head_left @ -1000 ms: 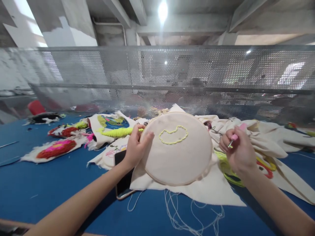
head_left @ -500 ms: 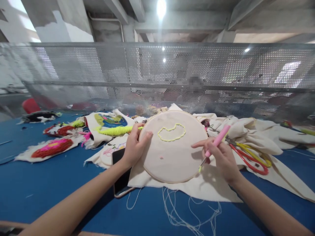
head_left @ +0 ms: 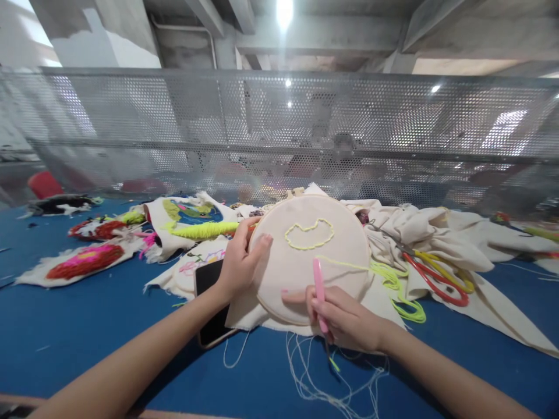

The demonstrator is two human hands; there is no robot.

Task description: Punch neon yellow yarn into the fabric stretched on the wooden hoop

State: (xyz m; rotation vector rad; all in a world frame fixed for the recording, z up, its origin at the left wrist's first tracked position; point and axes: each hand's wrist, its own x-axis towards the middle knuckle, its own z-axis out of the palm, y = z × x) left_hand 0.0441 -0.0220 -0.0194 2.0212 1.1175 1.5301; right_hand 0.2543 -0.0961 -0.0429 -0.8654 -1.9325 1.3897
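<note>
My left hand grips the left rim of a round embroidery hoop, thumb on the cream cloth and fingers behind. The hoop leans up, facing me. A yellow-green stitched outline, closed and bean-like, shows on its upper part. My right hand is closed around a pink-handled punch needle in front of the hoop's lower edge, forefinger stretched left across the cloth. The metal tip points down, away from the cloth, with a bit of yellow-green yarn at it. Yellow-green yarn runs from the handle's top over the hoop's right side.
Scissors with red and yellow handles lie on crumpled cream cloth at right. A phone lies left of the hoop. Embroidered pieces cover the table's left. Loose white threads lie in front. A perforated metal screen stands behind.
My right hand has moved left and down with the punch needle, from the hoop's right edge to its lower front. Yellow-green yarn now shows at right. My left hand keeps its hold.
</note>
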